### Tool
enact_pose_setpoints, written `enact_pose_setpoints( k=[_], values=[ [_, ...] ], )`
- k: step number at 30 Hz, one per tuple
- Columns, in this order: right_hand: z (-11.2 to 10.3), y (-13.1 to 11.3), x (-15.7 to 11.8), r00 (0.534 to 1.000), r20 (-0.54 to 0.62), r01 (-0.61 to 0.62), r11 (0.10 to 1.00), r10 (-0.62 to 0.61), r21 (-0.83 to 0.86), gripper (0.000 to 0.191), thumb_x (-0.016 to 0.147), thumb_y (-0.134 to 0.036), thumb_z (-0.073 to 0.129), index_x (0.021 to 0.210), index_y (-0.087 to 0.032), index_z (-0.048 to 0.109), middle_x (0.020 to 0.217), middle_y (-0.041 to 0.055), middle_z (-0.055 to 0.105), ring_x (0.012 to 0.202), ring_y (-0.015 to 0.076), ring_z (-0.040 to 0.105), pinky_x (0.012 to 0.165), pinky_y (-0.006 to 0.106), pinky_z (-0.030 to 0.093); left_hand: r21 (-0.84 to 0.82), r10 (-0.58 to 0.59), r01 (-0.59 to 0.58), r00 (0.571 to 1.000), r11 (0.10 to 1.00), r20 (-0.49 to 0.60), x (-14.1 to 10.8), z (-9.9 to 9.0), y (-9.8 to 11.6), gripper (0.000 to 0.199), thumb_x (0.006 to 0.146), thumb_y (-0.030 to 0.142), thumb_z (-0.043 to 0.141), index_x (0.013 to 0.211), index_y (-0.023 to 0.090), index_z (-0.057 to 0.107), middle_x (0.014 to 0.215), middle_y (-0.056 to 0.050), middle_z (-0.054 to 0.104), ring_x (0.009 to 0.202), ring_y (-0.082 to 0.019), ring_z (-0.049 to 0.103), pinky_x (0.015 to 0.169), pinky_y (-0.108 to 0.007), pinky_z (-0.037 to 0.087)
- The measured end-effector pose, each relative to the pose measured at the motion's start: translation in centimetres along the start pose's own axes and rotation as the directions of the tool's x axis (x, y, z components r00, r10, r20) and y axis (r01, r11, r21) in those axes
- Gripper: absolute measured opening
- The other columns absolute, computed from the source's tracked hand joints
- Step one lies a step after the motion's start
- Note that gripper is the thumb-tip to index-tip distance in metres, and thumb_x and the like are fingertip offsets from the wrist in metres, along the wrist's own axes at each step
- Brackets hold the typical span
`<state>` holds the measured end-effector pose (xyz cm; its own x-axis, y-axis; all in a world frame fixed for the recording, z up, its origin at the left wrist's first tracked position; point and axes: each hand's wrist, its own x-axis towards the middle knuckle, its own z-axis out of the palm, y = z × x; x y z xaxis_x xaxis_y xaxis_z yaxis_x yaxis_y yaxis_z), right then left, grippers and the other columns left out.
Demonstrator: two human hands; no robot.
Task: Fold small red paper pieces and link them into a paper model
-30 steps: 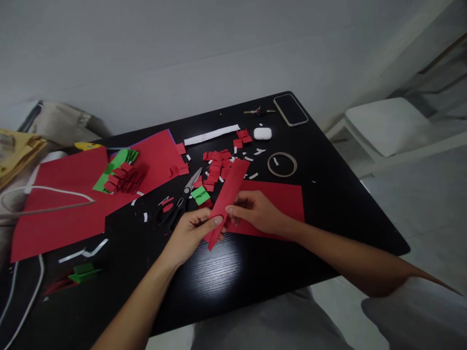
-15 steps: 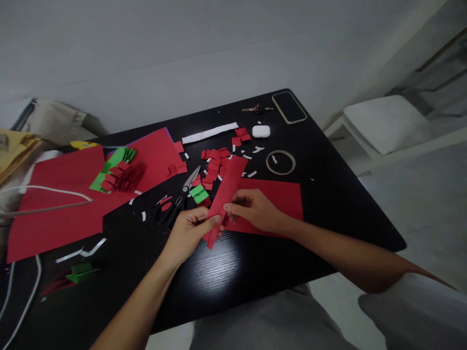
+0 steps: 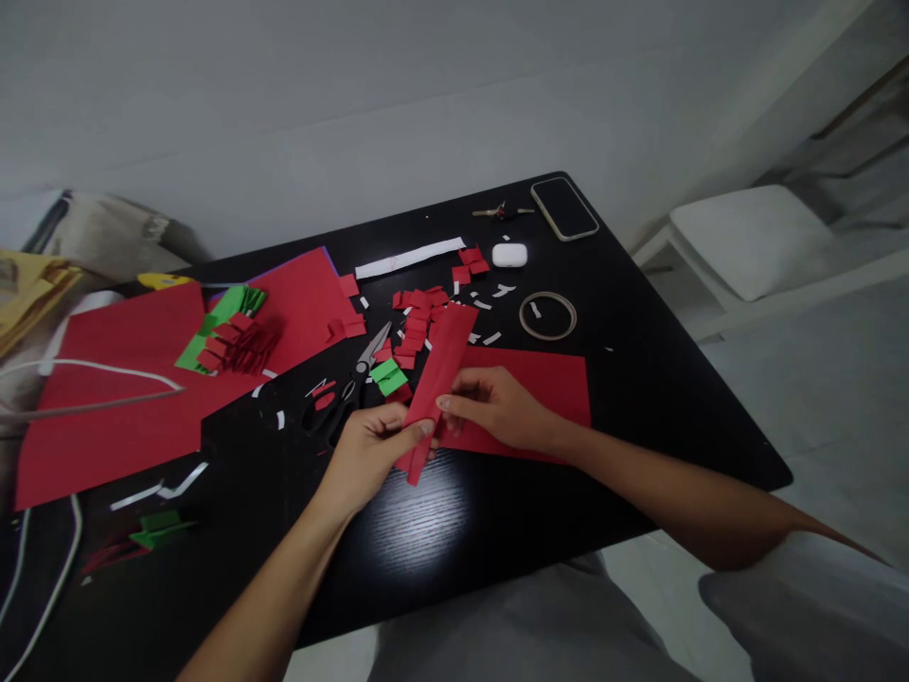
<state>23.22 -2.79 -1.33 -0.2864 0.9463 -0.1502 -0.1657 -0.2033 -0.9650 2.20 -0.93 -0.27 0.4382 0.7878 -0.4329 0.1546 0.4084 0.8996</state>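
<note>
Between my two hands is a folded strip of red paper [image 3: 445,355], tilted with its far end up and to the right. My left hand [image 3: 376,450] pinches its lower part, thumb on top and fingers behind. Partway up, my right hand [image 3: 493,407] grips the right edge between thumb and fingers. Under the right hand lies a red sheet [image 3: 554,384] on the black table. Black-handled scissors [image 3: 351,388] rest left of the strip, beside a small folded green piece [image 3: 389,377]. Behind the strip is a pile of small folded red pieces [image 3: 418,327].
Larger red sheets [image 3: 114,407] cover the left side, with a green-and-red folded bundle [image 3: 238,332] on them. A tape ring [image 3: 547,316], a white earbud case [image 3: 509,255], keys [image 3: 504,211] and a phone [image 3: 564,208] lie at the back right. A white cable [image 3: 61,578] runs along the left.
The red strip has turned very slightly in my fingers, its far end shifting a little left. Both hands keep their grip in nearly the same place.
</note>
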Motion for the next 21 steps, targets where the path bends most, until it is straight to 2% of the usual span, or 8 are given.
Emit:
enact_pose_setpoints(
  k=[4, 10, 14, 21],
  values=[
    [0.19, 0.36, 0.02, 1.0, 0.004, -0.02, 0.999, 0.019, 0.03, 0.021, 0.088, -0.034, 0.074, 0.084, -0.014, 0.071, 0.071, 0.0015, 0.071, 0.065, 0.0137, 0.067, 0.066, 0.027, 0.055, 0.002, 0.009, -0.009, 1.0, 1.0, 0.011, 0.03, -0.05, -0.14, 0.021, 0.079, 0.037, 0.084, 0.078, 0.016, 0.079, 0.072, -0.003, 0.076, 0.065, -0.013, 0.068, 0.064, -0.021, 0.054],
    [0.55, 0.67, -0.07, 0.993, 0.087, -0.081, 0.996, 0.077, 0.047, 0.028, 0.086, -0.04, 0.076, 0.089, -0.013, 0.073, 0.075, 0.0028, 0.072, 0.065, 0.0141, 0.067, 0.065, 0.027, 0.056, -0.022, 0.021, -0.02, 0.999, 1.0, 0.037, 0.01, 0.01, -0.16, 0.017, 0.077, 0.031, 0.085, 0.078, 0.015, 0.078, 0.072, -0.002, 0.076, 0.065, -0.013, 0.068, 0.066, -0.021, 0.054],
    [0.29, 0.29, -0.08, 0.994, 0.07, -0.085, 0.996, 0.084, 0.006, 0.025, 0.088, -0.038, 0.074, 0.087, -0.013, 0.071, 0.076, 0.0032, 0.072, 0.068, 0.0151, 0.069, 0.069, 0.028, 0.057, -0.025, -0.01, 0.011, 0.999, 1.0, 0.047, 0.19, -0.04, -0.29, 0.019, 0.078, 0.033, 0.084, 0.081, 0.015, 0.078, 0.072, -0.002, 0.076, 0.064, -0.013, 0.067, 0.063, -0.021, 0.054],
    [-0.42, 0.16, 0.3, 0.999, 0.018, -0.047, 0.998, 0.047, -0.029, 0.021, 0.09, -0.034, 0.072, 0.084, -0.014, 0.069, 0.075, 0.0031, 0.073, 0.068, 0.0148, 0.07, 0.069, 0.029, 0.058, -0.071, 0.002, 0.002, 0.998, 0.997, 0.063, 0.41, -0.05, -0.49, 0.026, 0.08, 0.038, 0.082, 0.077, 0.014, 0.072, 0.074, -0.003, 0.074, 0.061, -0.014, 0.066, 0.06, -0.024, 0.057]
  ],
)
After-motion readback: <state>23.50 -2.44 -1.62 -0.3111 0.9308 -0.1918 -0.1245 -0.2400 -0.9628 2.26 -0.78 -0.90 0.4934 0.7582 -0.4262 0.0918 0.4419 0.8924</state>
